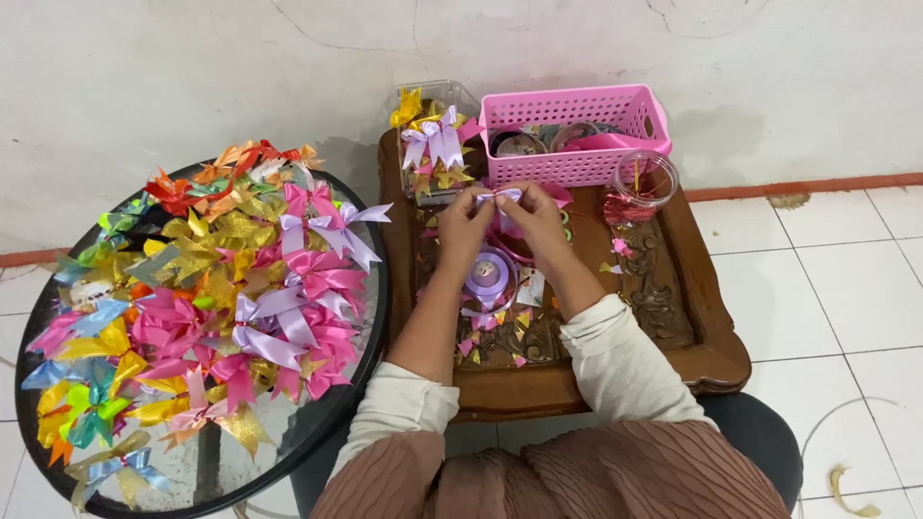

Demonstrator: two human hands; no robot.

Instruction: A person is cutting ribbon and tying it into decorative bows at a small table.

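White floor tiles surround a carved wooden bench (716, 356) where, past a lilac ribbon spool (487, 274), the left hand (464, 223) and right hand (535, 216) pinch a lilac bow (499, 196) before a pink basket (577, 139); even, taut loops seem best.

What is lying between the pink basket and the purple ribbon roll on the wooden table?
In the head view, both hands lie there: left hand and right hand, holding a lilac bow.
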